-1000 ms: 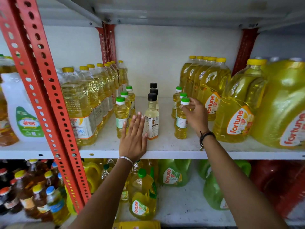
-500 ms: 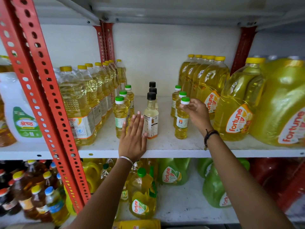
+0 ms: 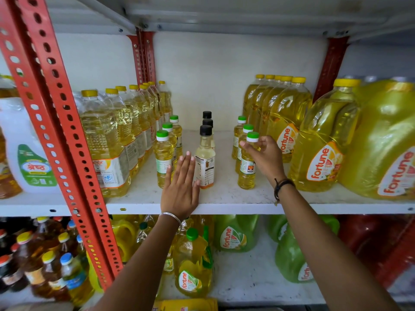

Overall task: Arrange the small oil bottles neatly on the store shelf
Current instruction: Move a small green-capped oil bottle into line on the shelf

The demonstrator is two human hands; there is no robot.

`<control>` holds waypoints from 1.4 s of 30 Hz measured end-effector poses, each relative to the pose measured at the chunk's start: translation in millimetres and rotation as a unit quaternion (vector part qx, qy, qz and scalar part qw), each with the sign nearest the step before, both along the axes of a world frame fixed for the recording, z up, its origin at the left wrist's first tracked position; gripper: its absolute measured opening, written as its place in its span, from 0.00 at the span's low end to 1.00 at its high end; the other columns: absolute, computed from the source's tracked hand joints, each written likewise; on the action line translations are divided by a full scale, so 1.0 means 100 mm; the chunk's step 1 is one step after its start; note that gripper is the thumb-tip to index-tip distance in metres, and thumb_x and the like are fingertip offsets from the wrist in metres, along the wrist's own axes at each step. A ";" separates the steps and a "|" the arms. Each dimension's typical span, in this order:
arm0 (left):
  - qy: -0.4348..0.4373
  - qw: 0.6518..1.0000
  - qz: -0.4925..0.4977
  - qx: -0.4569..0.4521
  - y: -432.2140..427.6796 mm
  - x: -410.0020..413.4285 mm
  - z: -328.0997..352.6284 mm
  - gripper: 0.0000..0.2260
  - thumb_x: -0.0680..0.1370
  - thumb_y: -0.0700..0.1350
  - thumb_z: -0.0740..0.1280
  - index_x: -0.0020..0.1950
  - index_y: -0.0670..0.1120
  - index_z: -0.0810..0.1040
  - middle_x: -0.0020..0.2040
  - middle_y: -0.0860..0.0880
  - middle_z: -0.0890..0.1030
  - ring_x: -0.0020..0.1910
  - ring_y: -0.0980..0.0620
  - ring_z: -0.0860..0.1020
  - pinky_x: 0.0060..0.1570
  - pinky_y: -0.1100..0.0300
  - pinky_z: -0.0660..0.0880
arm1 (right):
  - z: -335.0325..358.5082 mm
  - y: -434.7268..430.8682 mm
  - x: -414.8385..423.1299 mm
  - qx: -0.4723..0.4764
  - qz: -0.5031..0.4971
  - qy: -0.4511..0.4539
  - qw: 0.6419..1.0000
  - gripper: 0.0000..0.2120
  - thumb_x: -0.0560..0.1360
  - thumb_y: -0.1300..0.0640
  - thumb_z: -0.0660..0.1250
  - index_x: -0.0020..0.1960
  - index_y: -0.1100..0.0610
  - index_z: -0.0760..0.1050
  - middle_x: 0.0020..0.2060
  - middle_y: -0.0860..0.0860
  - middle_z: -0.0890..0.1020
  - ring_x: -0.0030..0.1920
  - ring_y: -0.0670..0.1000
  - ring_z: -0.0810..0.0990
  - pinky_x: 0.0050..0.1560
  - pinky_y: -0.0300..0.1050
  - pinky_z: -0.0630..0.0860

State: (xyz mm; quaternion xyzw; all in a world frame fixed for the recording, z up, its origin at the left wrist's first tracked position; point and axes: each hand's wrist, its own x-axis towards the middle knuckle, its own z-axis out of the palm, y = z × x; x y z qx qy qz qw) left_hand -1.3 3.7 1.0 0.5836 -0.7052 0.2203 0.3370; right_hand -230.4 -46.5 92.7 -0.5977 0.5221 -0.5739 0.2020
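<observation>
Right hand point(image 3: 267, 158) pinching front green-capped bottle point(image 3: 247, 167) neck, left hand point(image 3: 180, 189) flat, open beside black-capped bottle point(image 3: 204, 160)

3 rows of small oil bottles stand upright on the white shelf point(image 3: 224, 196), each row running front to back: 3 green-capped yellow bottles on the left point(image 3: 163, 162), 3 black-capped pale bottles in the middle point(image 3: 204, 162), and 3 green-capped yellow bottles on the right point(image 3: 247, 164).
</observation>
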 end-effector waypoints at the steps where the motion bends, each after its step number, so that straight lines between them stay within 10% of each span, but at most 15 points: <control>1: -0.002 1.000 0.001 -0.001 0.00 0.00 0.00 0.27 0.81 0.53 0.49 0.78 0.44 0.51 0.78 0.48 0.50 0.77 0.53 0.45 0.74 0.52 0.40 | -0.03 0.01 -0.01 0.007 0.014 -0.006 1.000 0.19 0.67 0.44 0.73 0.52 0.52 0.74 0.53 0.51 0.80 0.53 0.51 0.79 0.50 0.46 0.77; 7: -0.006 1.000 0.005 0.003 -0.01 0.00 -0.01 0.28 0.81 0.53 0.49 0.78 0.44 0.50 0.78 0.48 0.49 0.77 0.52 0.45 0.74 0.52 0.41 | -0.01 0.11 -0.03 -0.010 0.052 0.010 0.999 0.15 0.70 0.51 0.73 0.53 0.56 0.78 0.47 0.50 0.82 0.49 0.48 0.81 0.40 0.32 0.73; 42: -0.003 1.000 0.004 0.017 0.00 -0.01 -0.02 0.27 0.81 0.53 0.48 0.78 0.43 0.52 0.78 0.48 0.49 0.77 0.51 0.46 0.74 0.52 0.41 | -0.06 0.61 -0.16 -0.017 0.007 0.048 0.999 0.25 0.68 0.44 0.72 0.60 0.57 0.76 0.56 0.53 0.82 0.55 0.47 0.78 0.46 0.34 0.73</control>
